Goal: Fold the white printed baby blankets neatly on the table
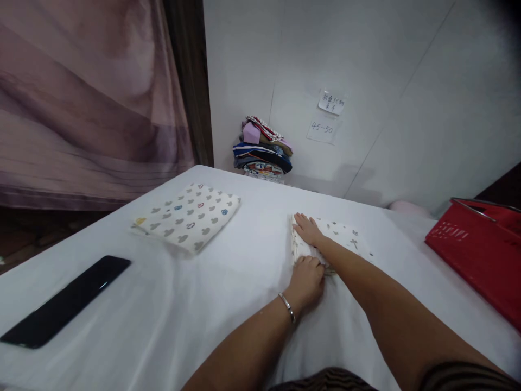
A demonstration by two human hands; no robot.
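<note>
A folded white cloth with a small grey-brown leaf print (345,234) lies on the white-covered table in front of me. My right hand (308,229) rests flat on its far left part, fingers stretched out. At the near left corner, my left hand (307,279), with a silver bracelet at the wrist, has its fingers curled over the cloth's edge. Both forearms cover part of the cloth. Further left lies a second folded cloth (195,214), white with grey mouse-head shapes and a few coloured ones; neither hand touches it.
A black flat panel, perhaps a phone or tablet (67,301), lies on the table (163,304) at left. A red basket (476,244) stands at right. Behind the table's far edge is a pile of folded fabrics (262,149) against the wall, under handwritten paper signs (321,130). A pinkish curtain (89,108) hangs at left.
</note>
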